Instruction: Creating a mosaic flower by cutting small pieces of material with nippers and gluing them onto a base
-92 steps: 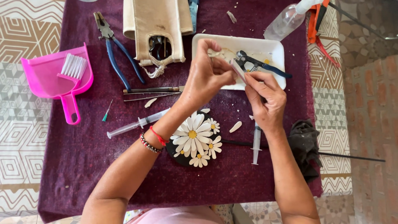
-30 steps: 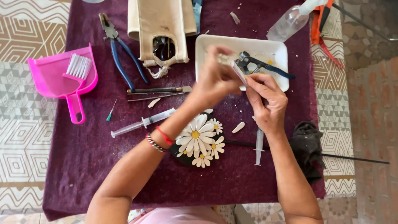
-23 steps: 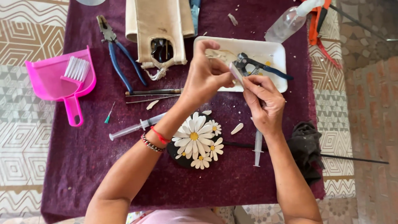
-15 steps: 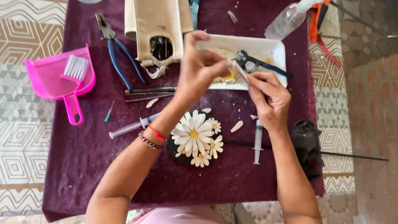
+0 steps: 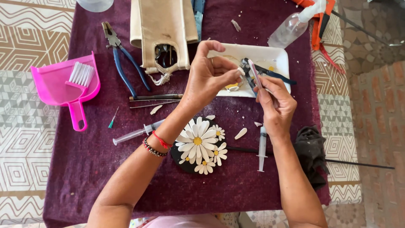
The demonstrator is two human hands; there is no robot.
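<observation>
My left hand [image 5: 209, 75] is raised above the purple cloth and pinches a small white petal piece [image 5: 240, 71] between thumb and fingertips. My right hand [image 5: 276, 103] holds a thin flat file-like tool [image 5: 254, 74] upright, its tip right beside the petal piece. Both hands hover in front of a white tray [image 5: 276, 57] that holds dark pliers and scraps. Below the hands lies a round dark disc [image 5: 179, 154] covered with white daisies with yellow centres [image 5: 197, 140].
On the purple cloth [image 5: 84, 169] lie two syringes [image 5: 135, 133] [image 5: 262, 147], blue-handled pliers [image 5: 122, 59], thin metal rods [image 5: 154, 98], loose white petals [image 5: 241, 133], a beige cloth pouch [image 5: 163, 29], a pink dustpan with brush [image 5: 67, 86], a spray bottle [image 5: 291, 27], a black rag [image 5: 310, 150].
My left hand has shifted slightly and turned the petal piece toward the tool. My right hand has stayed near the tray's front edge with the tool.
</observation>
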